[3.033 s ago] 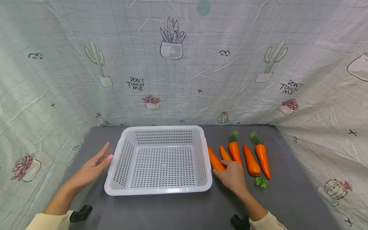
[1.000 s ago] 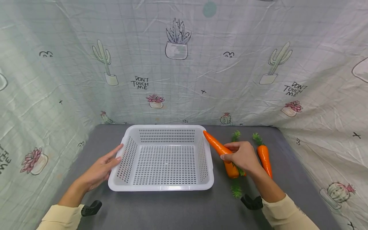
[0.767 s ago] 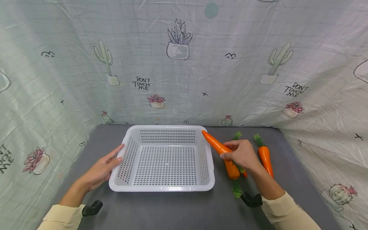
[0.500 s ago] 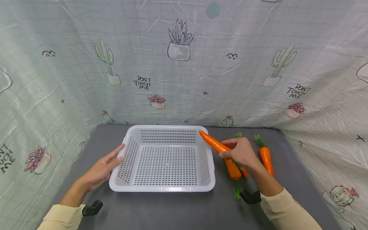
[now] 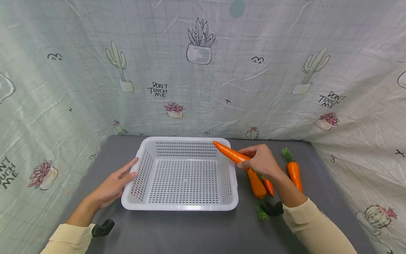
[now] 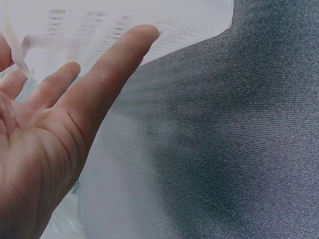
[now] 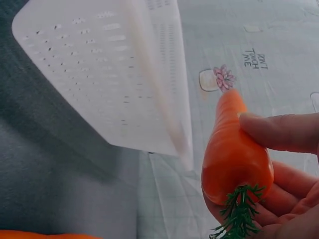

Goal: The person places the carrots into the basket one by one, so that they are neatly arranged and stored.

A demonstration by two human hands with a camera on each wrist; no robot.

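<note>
Creased cloth (image 5: 203, 90), slotted basket (image 5: 184, 181), glossy carrot (image 5: 229, 152) in hand (image 5: 262, 161)

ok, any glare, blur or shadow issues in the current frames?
Head: fairly even light, small highlights on the held carrot and white basket. Left wrist: basket nearly bleached out, table weave crisp at right, smeared toward the left. Right wrist: basket rim blurred, soft shadow on the table beside it.

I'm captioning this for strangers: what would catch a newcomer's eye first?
Probably the bright orange carrot in the right hand, right of centre. Next, the wide white basket on the grey table, with the left hand at its left rim. A cactus-print sheet hangs behind.
</note>
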